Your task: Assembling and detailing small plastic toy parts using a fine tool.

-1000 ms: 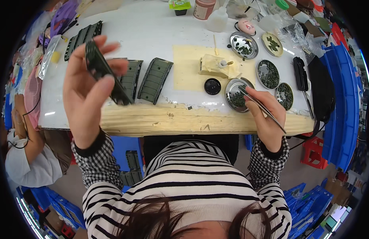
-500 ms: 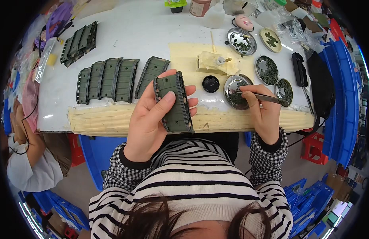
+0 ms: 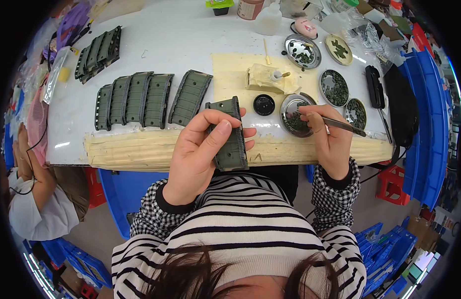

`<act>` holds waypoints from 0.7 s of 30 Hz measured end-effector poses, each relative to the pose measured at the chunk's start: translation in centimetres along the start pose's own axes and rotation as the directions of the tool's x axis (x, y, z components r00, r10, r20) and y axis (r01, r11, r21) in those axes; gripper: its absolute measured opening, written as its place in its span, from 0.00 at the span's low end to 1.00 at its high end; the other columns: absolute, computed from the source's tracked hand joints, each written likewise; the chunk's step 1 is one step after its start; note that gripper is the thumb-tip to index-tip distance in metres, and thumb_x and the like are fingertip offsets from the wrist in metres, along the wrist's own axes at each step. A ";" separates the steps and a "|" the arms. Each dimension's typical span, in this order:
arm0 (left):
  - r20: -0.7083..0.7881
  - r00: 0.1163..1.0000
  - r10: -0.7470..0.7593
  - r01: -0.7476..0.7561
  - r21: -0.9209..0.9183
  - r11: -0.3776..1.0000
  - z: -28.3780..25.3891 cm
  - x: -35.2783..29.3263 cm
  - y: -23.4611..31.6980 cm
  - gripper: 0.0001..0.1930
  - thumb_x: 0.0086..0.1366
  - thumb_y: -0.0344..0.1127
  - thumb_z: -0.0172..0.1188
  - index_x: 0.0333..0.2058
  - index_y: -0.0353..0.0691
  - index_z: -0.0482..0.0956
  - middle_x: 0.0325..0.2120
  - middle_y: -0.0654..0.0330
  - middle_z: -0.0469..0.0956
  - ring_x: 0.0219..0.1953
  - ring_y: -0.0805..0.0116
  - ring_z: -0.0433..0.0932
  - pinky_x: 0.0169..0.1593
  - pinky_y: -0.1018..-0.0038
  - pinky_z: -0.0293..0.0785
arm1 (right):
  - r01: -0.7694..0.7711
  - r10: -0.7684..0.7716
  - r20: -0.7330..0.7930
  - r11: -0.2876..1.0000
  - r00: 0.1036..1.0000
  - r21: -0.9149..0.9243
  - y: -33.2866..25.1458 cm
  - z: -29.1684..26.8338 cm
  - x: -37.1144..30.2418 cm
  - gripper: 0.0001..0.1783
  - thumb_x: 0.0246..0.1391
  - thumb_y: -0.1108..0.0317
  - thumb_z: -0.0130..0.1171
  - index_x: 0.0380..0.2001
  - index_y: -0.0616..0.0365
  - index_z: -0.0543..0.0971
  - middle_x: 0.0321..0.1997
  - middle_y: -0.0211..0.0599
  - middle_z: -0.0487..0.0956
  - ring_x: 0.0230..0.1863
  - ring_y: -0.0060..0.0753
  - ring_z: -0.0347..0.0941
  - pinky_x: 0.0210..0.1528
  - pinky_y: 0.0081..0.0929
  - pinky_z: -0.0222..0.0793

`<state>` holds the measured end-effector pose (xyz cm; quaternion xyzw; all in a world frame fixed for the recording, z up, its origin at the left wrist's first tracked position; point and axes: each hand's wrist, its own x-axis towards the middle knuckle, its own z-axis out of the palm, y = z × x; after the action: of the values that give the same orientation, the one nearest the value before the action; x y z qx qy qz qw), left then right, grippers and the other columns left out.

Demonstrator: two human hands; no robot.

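My left hand (image 3: 198,154) grips a dark green ribbed panel (image 3: 230,152) above the table's front edge, thumb and index finger bent over its face, other fingers behind. Metal tweezers (image 3: 342,126) are pinched in my right hand (image 3: 330,137). Their tips reach over a round metal dish (image 3: 287,124) of small dark green pieces; my fingers partly hide the tips. Beside that dish sits a small round black container (image 3: 263,104). Several similar green panels (image 3: 135,99) lie overlapping to the left, with a single panel (image 3: 190,97) next to them.
Another stack of panels (image 3: 98,54) lies at the far left. Dishes of green parts (image 3: 333,88) stand at right, near a tape-wrapped block (image 3: 265,79) with a small cup on it. A black tool (image 3: 374,87) lies at the right edge. Another person's arm (image 3: 40,174) shows at far left.
My left hand has shifted slightly right and toward me with the panel, and its index finger now bends over the panel's front. My right hand stays at the dish, the tweezers turned slightly.
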<state>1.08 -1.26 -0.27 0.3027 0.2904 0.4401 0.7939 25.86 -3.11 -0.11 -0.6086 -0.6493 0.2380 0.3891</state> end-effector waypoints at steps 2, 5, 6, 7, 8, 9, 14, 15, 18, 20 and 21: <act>-0.001 1.000 -0.012 0.012 0.061 0.998 0.2 0.1 0.0 0.09 0.73 0.35 0.46 0.42 0.35 0.70 0.54 0.48 0.69 0.49 0.58 0.78 0.52 0.64 0.79 | -0.003 0.003 0.002 1.000 1.000 0.005 0.0 -0.1 0.0 0.08 0.58 0.69 0.58 0.35 0.64 0.80 0.30 0.42 0.79 0.30 0.37 0.74 0.33 0.27 0.68; 0.001 1.000 -0.015 0.015 0.089 0.996 0.1 0.1 -0.1 0.09 0.73 0.36 0.45 0.41 0.36 0.69 0.55 0.46 0.68 0.49 0.56 0.78 0.52 0.62 0.79 | 0.027 -0.026 0.033 0.999 0.999 -0.034 -0.1 -0.4 0.2 0.08 0.58 0.70 0.59 0.34 0.64 0.80 0.29 0.41 0.79 0.29 0.36 0.74 0.32 0.27 0.68; 0.003 1.000 -0.017 0.016 0.088 0.996 0.1 0.0 -0.2 0.09 0.73 0.36 0.45 0.41 0.36 0.69 0.55 0.46 0.68 0.49 0.56 0.78 0.52 0.62 0.79 | 0.042 -0.040 0.039 0.998 0.998 -0.052 0.0 -0.4 0.3 0.08 0.58 0.70 0.59 0.34 0.64 0.80 0.29 0.41 0.78 0.29 0.36 0.73 0.32 0.27 0.68; 0.001 1.000 -0.019 0.018 0.089 0.996 0.1 0.1 -0.2 0.09 0.73 0.36 0.45 0.40 0.36 0.69 0.55 0.46 0.68 0.49 0.56 0.78 0.52 0.62 0.79 | 0.057 -0.054 0.046 0.996 0.997 -0.069 0.0 -0.5 0.3 0.08 0.58 0.70 0.59 0.34 0.64 0.80 0.29 0.41 0.78 0.29 0.36 0.73 0.32 0.26 0.68; -0.002 1.000 -0.020 0.021 0.090 0.996 0.1 0.1 -0.3 0.09 0.73 0.36 0.45 0.40 0.36 0.69 0.54 0.46 0.69 0.49 0.56 0.78 0.52 0.62 0.79 | 0.065 -0.062 0.047 0.995 0.997 -0.073 0.1 -0.5 0.3 0.07 0.57 0.70 0.59 0.34 0.64 0.80 0.29 0.41 0.78 0.29 0.36 0.73 0.32 0.26 0.68; -0.003 1.000 -0.024 0.024 0.090 0.996 0.0 0.1 -0.3 0.09 0.73 0.36 0.45 0.40 0.35 0.69 0.54 0.46 0.69 0.49 0.56 0.78 0.52 0.62 0.79 | 0.071 -0.068 0.048 0.995 0.997 -0.076 0.1 -0.5 0.4 0.07 0.57 0.70 0.59 0.34 0.64 0.80 0.29 0.41 0.78 0.29 0.36 0.73 0.32 0.26 0.68; 0.015 0.999 -0.037 0.035 0.096 0.995 0.1 0.2 -0.5 0.09 0.73 0.35 0.46 0.40 0.35 0.70 0.54 0.47 0.69 0.49 0.58 0.78 0.52 0.63 0.79 | 0.064 -0.061 0.048 0.996 0.997 -0.061 0.0 -0.4 0.4 0.07 0.57 0.70 0.59 0.34 0.64 0.80 0.29 0.42 0.78 0.29 0.37 0.73 0.33 0.27 0.68; 0.020 0.999 -0.037 0.035 0.101 0.994 0.1 0.2 -0.5 0.09 0.73 0.35 0.46 0.40 0.35 0.70 0.53 0.48 0.69 0.49 0.59 0.78 0.52 0.63 0.79 | 0.073 -0.070 0.047 0.995 0.996 -0.061 0.1 -0.4 0.4 0.08 0.57 0.70 0.59 0.34 0.65 0.80 0.29 0.42 0.78 0.28 0.37 0.73 0.32 0.27 0.68; 0.027 0.998 -0.048 0.044 0.126 0.991 0.2 0.3 -0.8 0.10 0.73 0.35 0.46 0.41 0.34 0.71 0.53 0.50 0.69 0.49 0.62 0.78 0.52 0.65 0.78 | 0.070 -0.070 0.013 0.996 0.997 0.059 -0.5 -0.1 0.3 0.08 0.57 0.70 0.59 0.34 0.65 0.80 0.28 0.42 0.79 0.27 0.37 0.73 0.32 0.27 0.68; 0.050 0.998 -0.041 0.030 0.198 0.980 0.2 0.7 -1.2 0.11 0.73 0.36 0.46 0.41 0.34 0.71 0.49 0.53 0.72 0.48 0.65 0.78 0.51 0.69 0.78 | 0.107 -0.109 0.007 0.986 0.994 0.129 -1.9 0.1 0.2 0.07 0.57 0.71 0.59 0.34 0.65 0.80 0.28 0.42 0.79 0.27 0.36 0.74 0.31 0.26 0.68; 0.061 0.997 -0.042 0.027 0.236 0.971 0.3 0.9 -1.3 0.11 0.73 0.36 0.46 0.42 0.34 0.71 0.48 0.54 0.73 0.48 0.67 0.78 0.50 0.70 0.78 | 0.145 -0.148 0.014 0.979 0.989 0.141 -3.1 0.2 0.3 0.07 0.57 0.71 0.59 0.35 0.64 0.81 0.28 0.41 0.79 0.27 0.35 0.74 0.31 0.26 0.68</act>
<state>2.38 -1.14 -1.25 0.4037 0.3195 0.3785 0.7692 23.83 -3.27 2.22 -0.5274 -0.6787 0.2609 0.4394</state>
